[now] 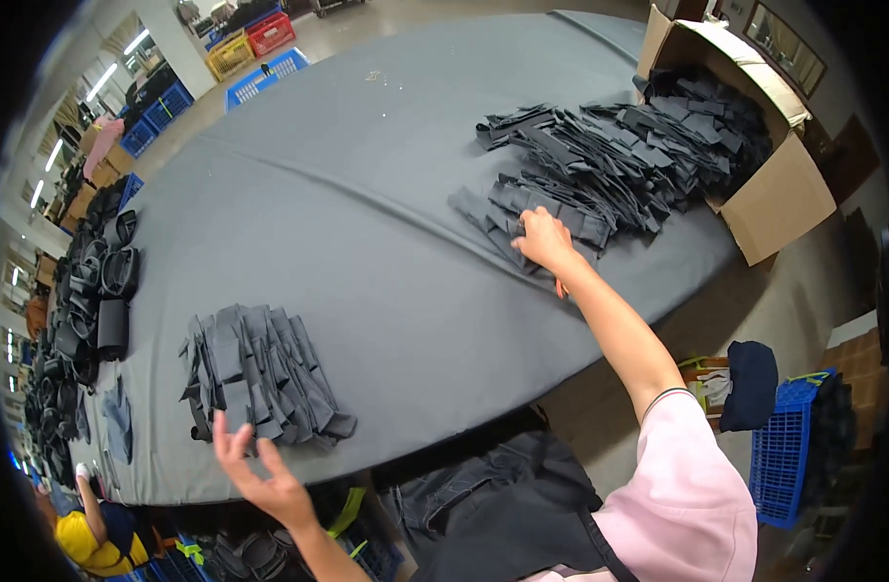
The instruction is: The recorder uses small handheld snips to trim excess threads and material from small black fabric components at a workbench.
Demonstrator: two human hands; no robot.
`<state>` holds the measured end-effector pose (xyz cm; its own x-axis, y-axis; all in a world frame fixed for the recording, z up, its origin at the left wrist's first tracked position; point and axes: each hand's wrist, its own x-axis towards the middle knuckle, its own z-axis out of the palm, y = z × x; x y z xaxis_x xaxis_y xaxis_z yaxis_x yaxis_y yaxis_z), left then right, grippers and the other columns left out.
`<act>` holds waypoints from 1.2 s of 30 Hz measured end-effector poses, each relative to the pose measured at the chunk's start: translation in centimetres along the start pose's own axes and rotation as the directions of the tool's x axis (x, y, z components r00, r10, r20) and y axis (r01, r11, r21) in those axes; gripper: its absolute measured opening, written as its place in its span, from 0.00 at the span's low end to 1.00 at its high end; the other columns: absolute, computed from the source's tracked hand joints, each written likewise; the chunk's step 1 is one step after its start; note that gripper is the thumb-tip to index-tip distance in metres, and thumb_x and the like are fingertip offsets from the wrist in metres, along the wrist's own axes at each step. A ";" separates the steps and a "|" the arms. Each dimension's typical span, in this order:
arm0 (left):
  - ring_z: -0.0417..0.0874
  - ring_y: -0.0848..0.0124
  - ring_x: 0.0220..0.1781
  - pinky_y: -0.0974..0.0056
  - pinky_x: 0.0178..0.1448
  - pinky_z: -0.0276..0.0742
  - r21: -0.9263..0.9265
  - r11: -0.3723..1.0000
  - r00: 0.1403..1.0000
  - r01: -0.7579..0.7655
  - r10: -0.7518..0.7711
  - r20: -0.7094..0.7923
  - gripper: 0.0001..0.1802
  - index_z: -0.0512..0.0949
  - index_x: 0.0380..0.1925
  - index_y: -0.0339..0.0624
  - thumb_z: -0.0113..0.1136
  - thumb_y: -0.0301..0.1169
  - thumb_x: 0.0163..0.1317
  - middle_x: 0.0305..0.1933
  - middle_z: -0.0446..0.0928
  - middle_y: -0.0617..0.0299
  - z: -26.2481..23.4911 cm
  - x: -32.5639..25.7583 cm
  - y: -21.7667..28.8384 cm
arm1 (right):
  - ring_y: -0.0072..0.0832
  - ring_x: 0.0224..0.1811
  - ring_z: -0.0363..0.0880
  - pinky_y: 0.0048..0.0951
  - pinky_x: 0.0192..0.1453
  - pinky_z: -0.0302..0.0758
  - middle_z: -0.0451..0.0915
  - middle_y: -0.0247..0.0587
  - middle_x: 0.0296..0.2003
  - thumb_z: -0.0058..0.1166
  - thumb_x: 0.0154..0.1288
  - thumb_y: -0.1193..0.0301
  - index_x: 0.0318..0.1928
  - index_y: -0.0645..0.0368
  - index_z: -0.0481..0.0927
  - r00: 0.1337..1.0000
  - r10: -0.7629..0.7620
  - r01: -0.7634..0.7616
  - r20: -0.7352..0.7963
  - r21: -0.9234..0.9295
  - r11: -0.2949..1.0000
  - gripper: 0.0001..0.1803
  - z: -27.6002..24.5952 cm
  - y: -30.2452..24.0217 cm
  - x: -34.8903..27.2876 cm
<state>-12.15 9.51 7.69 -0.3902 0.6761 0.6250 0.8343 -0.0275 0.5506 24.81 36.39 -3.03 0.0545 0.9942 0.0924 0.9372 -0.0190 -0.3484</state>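
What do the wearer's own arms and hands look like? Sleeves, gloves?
Left grip and right grip: bare human hands, no gloves. Right forearm is bare; above it, a short, loose pink sleeve with a thin dark-and-white trim at the cuff. Left forearm is bare too; its sleeve is out of view. No cables or markings show.

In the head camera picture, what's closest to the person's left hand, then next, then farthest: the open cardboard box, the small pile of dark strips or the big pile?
From the left hand:
1. Small pile: just beyond the fingers, lower left.
2. Big pile: upper right.
3. Open cardboard box: far right, behind the big pile.
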 end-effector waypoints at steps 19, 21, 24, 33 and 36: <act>0.77 0.67 0.53 0.62 0.59 0.70 -0.650 0.491 0.812 0.580 -0.290 0.506 0.11 0.71 0.47 0.33 0.48 0.21 0.64 0.55 0.73 0.51 4.6 -8.9 6.8 | 0.15 0.24 0.61 0.18 0.24 0.60 0.68 0.30 0.36 0.67 0.46 0.70 0.47 0.58 0.69 0.984 -0.042 -0.127 0.174 0.848 0.514 0.27 -14.0 -1.1 -4.2; 0.78 0.67 0.51 0.62 0.58 0.71 -0.667 0.449 0.801 0.595 -0.255 0.542 0.11 0.72 0.47 0.33 0.49 0.22 0.65 0.51 0.76 0.53 5.1 -9.0 7.7 | 0.15 0.23 0.62 0.18 0.24 0.60 0.69 0.30 0.34 0.67 0.47 0.69 0.48 0.59 0.69 0.985 -0.066 -0.111 0.162 0.870 0.480 0.27 -15.2 -2.7 -6.6; 0.77 0.67 0.53 0.63 0.60 0.70 -0.677 0.415 0.781 0.608 -0.160 0.603 0.12 0.71 0.47 0.32 0.49 0.19 0.64 0.52 0.74 0.52 6.3 -8.8 8.4 | 0.14 0.19 0.62 0.15 0.21 0.58 0.71 0.30 0.30 0.66 0.50 0.67 0.44 0.62 0.71 0.951 -0.205 -0.180 0.231 0.954 0.240 0.23 -14.5 -3.1 -9.0; 0.74 0.76 0.41 0.72 0.43 0.71 -0.448 -0.175 0.398 0.877 -0.256 0.881 0.19 0.66 0.56 0.40 0.49 0.35 0.69 0.44 0.73 0.63 8.3 -10.1 8.2 | 0.15 0.16 0.71 0.12 0.15 0.61 0.79 0.37 0.25 0.53 0.63 0.60 0.41 0.65 0.77 0.579 -0.610 -0.774 0.541 0.600 -0.202 0.18 -2.5 -7.3 -18.9; 0.68 0.85 0.35 0.77 0.37 0.65 -0.398 -0.112 0.352 0.910 -0.297 0.888 0.20 0.65 0.59 0.41 0.48 0.35 0.69 0.36 0.69 0.75 7.3 -11.1 7.8 | 0.14 0.13 0.64 0.14 0.13 0.56 0.75 0.31 0.22 0.53 0.65 0.61 0.35 0.57 0.76 0.602 -0.498 -0.785 0.624 0.578 -0.223 0.12 -2.3 -8.5 -21.1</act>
<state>1.52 7.17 1.05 -0.0393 0.8996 -0.4350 -0.6039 0.3254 0.7276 16.47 15.34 0.12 -0.6492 0.6736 -0.3533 -0.4514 -0.7150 -0.5338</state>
